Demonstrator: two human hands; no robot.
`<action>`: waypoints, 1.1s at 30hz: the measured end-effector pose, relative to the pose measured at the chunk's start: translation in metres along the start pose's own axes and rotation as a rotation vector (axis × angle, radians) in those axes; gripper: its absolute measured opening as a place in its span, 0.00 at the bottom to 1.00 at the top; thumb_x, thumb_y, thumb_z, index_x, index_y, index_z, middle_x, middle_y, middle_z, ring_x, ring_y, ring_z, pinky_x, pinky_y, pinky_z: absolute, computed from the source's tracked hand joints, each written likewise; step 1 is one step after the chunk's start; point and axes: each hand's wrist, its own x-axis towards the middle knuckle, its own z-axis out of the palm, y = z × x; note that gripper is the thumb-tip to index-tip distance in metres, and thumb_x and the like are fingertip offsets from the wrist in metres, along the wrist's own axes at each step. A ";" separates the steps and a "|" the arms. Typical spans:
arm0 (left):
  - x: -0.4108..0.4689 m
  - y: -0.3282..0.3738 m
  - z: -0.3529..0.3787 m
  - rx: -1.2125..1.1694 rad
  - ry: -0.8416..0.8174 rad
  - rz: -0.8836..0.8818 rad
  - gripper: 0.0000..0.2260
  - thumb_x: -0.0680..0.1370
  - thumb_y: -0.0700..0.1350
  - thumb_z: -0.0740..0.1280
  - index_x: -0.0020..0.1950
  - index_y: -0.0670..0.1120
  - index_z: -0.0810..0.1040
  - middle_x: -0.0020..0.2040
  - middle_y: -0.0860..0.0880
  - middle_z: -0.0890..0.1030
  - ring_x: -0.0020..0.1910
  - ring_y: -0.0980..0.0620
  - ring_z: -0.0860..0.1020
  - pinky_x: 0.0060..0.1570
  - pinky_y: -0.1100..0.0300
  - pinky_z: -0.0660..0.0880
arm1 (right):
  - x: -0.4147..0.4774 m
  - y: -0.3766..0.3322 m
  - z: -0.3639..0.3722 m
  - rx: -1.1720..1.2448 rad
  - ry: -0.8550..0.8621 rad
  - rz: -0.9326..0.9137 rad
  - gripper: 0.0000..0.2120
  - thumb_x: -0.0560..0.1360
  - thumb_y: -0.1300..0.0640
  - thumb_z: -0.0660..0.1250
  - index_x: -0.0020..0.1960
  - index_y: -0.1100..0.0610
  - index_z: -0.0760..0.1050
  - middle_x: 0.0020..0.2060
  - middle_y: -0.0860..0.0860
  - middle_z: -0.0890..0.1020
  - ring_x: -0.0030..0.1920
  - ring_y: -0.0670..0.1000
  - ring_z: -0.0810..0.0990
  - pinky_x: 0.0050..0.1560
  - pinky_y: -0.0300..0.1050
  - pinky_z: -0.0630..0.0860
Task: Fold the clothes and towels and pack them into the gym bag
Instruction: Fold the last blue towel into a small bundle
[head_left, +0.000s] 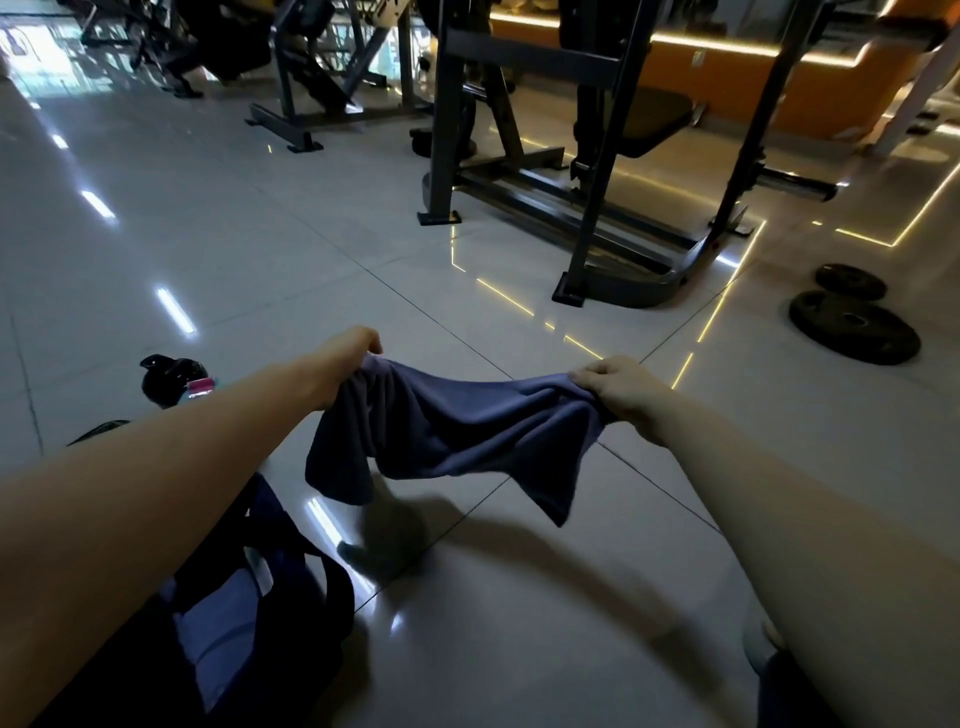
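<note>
A blue-purple cloth (457, 431) hangs in the air above the tiled floor, stretched between both hands. My left hand (343, 364) grips its left top corner, and my right hand (618, 389) pinches the right top edge. The cloth sags in the middle, with two loose ends dangling below. A dark gym bag (270, 597) lies on the floor at the lower left, under my left forearm, with a lighter blue fabric (218, 634) showing inside it.
A black bottle-like object with a pink label (174, 382) lies on the floor to the left. Weight-machine frames (587, 208) stand ahead. Two black weight plates (852, 325) lie at the right. Glossy grey tiles (493, 623) stretch below the cloth.
</note>
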 end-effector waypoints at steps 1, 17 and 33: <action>-0.004 0.004 0.003 0.005 0.026 0.014 0.08 0.72 0.38 0.60 0.33 0.43 0.68 0.31 0.43 0.70 0.31 0.45 0.68 0.36 0.55 0.66 | 0.000 -0.003 0.001 0.033 -0.001 -0.009 0.15 0.83 0.53 0.63 0.48 0.63 0.82 0.42 0.60 0.84 0.42 0.56 0.82 0.41 0.48 0.79; -0.034 0.036 0.031 0.042 -0.038 0.427 0.03 0.73 0.38 0.77 0.44 0.42 0.85 0.38 0.46 0.82 0.37 0.52 0.78 0.37 0.61 0.79 | -0.014 -0.071 0.017 0.259 -0.337 -0.181 0.14 0.81 0.65 0.55 0.59 0.63 0.79 0.55 0.62 0.82 0.52 0.59 0.85 0.47 0.50 0.83; -0.058 0.055 0.036 0.105 -0.236 0.515 0.03 0.74 0.40 0.77 0.46 0.42 0.87 0.41 0.44 0.86 0.39 0.51 0.83 0.43 0.58 0.82 | -0.021 -0.081 0.022 0.009 -0.175 -0.422 0.09 0.77 0.56 0.72 0.45 0.63 0.83 0.43 0.62 0.83 0.45 0.56 0.81 0.49 0.49 0.78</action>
